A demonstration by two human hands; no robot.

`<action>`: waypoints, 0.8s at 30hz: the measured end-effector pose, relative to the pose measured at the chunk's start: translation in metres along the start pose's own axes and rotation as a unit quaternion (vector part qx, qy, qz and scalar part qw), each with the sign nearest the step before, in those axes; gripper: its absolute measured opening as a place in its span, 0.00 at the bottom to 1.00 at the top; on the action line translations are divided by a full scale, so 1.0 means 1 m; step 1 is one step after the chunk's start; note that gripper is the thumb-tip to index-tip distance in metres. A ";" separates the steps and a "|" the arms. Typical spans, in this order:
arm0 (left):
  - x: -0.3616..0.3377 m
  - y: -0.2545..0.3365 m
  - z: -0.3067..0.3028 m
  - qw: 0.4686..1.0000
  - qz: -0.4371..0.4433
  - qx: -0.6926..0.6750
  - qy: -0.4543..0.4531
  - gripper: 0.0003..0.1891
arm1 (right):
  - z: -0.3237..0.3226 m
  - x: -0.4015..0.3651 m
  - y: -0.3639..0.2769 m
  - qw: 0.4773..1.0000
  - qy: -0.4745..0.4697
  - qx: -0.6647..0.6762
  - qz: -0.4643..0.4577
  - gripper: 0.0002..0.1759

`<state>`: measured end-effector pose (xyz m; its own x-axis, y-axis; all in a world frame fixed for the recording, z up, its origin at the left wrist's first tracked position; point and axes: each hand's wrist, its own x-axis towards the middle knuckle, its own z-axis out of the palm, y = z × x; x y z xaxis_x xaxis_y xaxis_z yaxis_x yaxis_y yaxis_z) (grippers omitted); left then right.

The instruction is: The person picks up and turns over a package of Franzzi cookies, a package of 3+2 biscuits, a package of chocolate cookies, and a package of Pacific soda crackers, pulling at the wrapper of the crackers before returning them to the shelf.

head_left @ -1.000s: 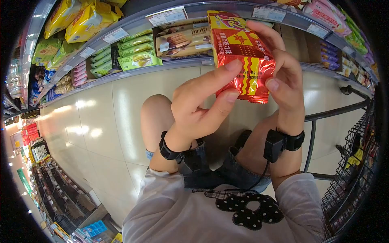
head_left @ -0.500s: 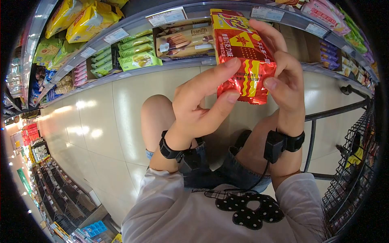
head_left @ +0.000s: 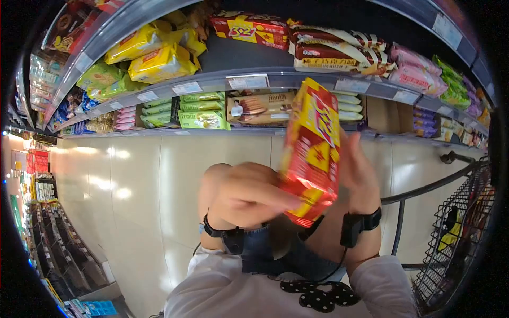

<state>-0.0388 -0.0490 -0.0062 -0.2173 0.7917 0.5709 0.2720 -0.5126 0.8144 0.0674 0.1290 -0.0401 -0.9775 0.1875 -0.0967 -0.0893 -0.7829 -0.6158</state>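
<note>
The left hand is pinching the lower end of the packet, which is slanting before the shelf, showing glossy red and yellow wrapping and "3+2" lettering. Whether the blurred right hand alongside is gripping, I cannot tell.

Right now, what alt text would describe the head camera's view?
A red-and-yellow snack pack is held by someone's left grip, with the right grip, blurred, at its other side. Beyond are store shelves of packaged snacks; a wire cart stands at right.
</note>
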 end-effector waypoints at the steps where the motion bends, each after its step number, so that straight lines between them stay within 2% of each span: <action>1: 0.006 0.000 0.003 1.000 0.004 0.003 0.002 0.14 | 0.005 -0.004 -0.001 1.000 -0.005 -0.003 0.000 0.27; 3: 0.017 -0.003 0.015 0.980 -0.049 0.028 -0.189 0.18 | 0.016 -0.011 -0.008 0.997 0.040 -0.029 0.057 0.31; 4: 0.016 -0.004 0.014 0.981 -0.045 0.029 -0.187 0.18 | 0.017 -0.009 -0.009 0.997 0.039 -0.032 0.056 0.31; 6: 0.011 -0.003 0.008 0.966 -0.116 0.057 -0.224 0.21 | 0.014 -0.002 -0.010 0.986 0.057 -0.148 -0.048 0.36; 7: 0.017 0.018 -0.003 0.949 -0.252 0.066 -0.175 0.25 | 0.000 -0.002 -0.012 0.980 0.058 -0.190 -0.031 0.41; 8: 0.005 0.007 -0.013 0.976 -0.187 0.085 -0.070 0.26 | -0.006 0.000 -0.011 0.978 0.061 -0.194 -0.038 0.41; 9: 0.009 0.000 -0.017 0.987 -0.119 0.100 0.032 0.27 | -0.008 0.002 -0.010 0.936 0.004 -0.337 -0.104 0.42; 10: 0.012 -0.002 -0.016 0.989 -0.112 0.097 0.024 0.27 | -0.007 0.002 -0.011 0.866 -0.049 -0.470 -0.165 0.44; 11: 0.015 0.000 -0.013 0.975 -0.158 0.134 0.080 0.29 | -0.004 0.003 -0.013 0.860 -0.099 -0.486 -0.116 0.45; 12: 0.020 0.003 -0.009 0.954 -0.204 0.169 0.138 0.30 | 0.001 0.003 -0.012 0.860 -0.094 -0.488 -0.119 0.45; 13: 0.020 -0.002 -0.013 0.952 -0.208 0.221 0.044 0.33 | 0.005 0.004 -0.010 0.857 -0.128 -0.490 -0.097 0.45; 14: 0.022 -0.003 -0.013 0.953 -0.207 0.219 0.041 0.33 | 0.008 0.003 -0.009 0.853 -0.164 -0.490 -0.073 0.45; 16: 0.025 -0.003 -0.015 0.953 -0.271 0.125 0.051 0.35 | 0.011 0.000 -0.010 0.854 -0.148 -0.489 -0.101 0.45; 17: 0.031 0.002 -0.024 0.949 -0.270 0.156 0.050 0.35 | 0.013 -0.003 -0.013 0.878 -0.084 -0.456 -0.121 0.44; 18: 0.036 0.006 -0.039 0.950 -0.240 0.188 0.065 0.34 | 0.013 -0.004 -0.016 0.896 -0.020 -0.421 -0.138 0.42; 19: 0.040 0.008 -0.055 0.949 -0.211 0.220 0.080 0.33 | 0.000 0.001 -0.014 0.861 0.021 -0.448 -0.238 0.36; 20: 0.043 0.008 -0.066 0.952 -0.184 0.182 0.162 0.32 | -0.007 0.001 -0.017 0.863 0.019 -0.446 -0.238 0.36; 21: 0.045 0.006 -0.077 0.947 -0.155 0.142 0.242 0.30 | -0.012 0.001 -0.021 0.875 0.063 -0.413 -0.244 0.32; 22: 0.047 0.001 -0.088 0.943 -0.089 0.118 0.298 0.30 | -0.016 0.002 -0.024 0.885 0.108 -0.379 -0.250 0.27; 23: 0.050 -0.002 -0.095 0.948 -0.028 0.073 0.309 0.28 | -0.018 0.002 -0.027 0.886 0.107 -0.375 -0.250 0.27; 24: 0.052 -0.006 -0.105 0.948 -0.030 0.075 0.308 0.28 | -0.019 0.002 -0.030 0.884 0.151 -0.342 -0.281 0.23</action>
<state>-0.1496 -0.0395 0.0297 -0.7308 0.4491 0.5141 0.3621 -0.3833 0.8497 0.0716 0.1639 -0.0367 -0.7109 0.6632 0.2338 -0.3068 0.0067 -0.9518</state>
